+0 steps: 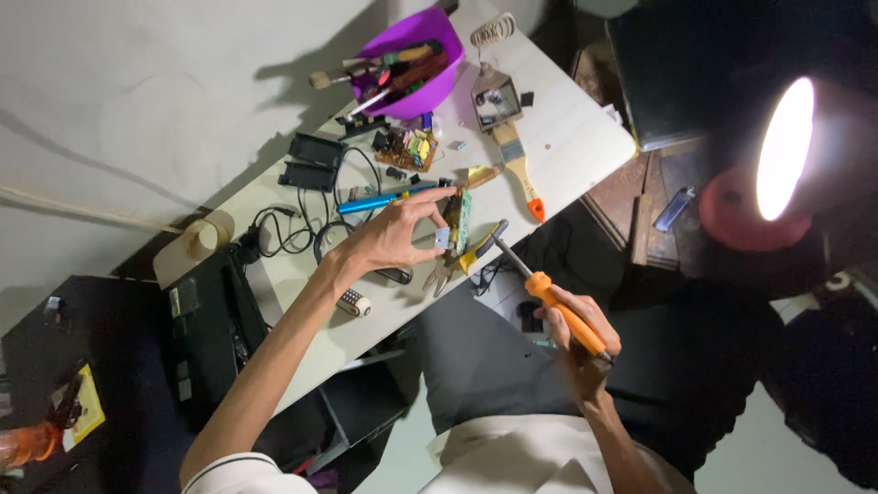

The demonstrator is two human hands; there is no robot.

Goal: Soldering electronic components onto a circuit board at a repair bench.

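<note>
Nearest me, the right hand [578, 340] is wrapped tight round the orange handle of a soldering iron [540, 285], its dark tip reaching up to the near edge of the white tabletop [567, 128]. Just beyond, the left hand [395, 236] pinches a small green circuit board [457, 220] upright between thumb and fingertips, over yellow-handled pliers [462, 261] at that edge; toward the far corner stand a purple plastic bowl [430, 87] of brushes and a wooden-handled paintbrush [519, 169]
</note>
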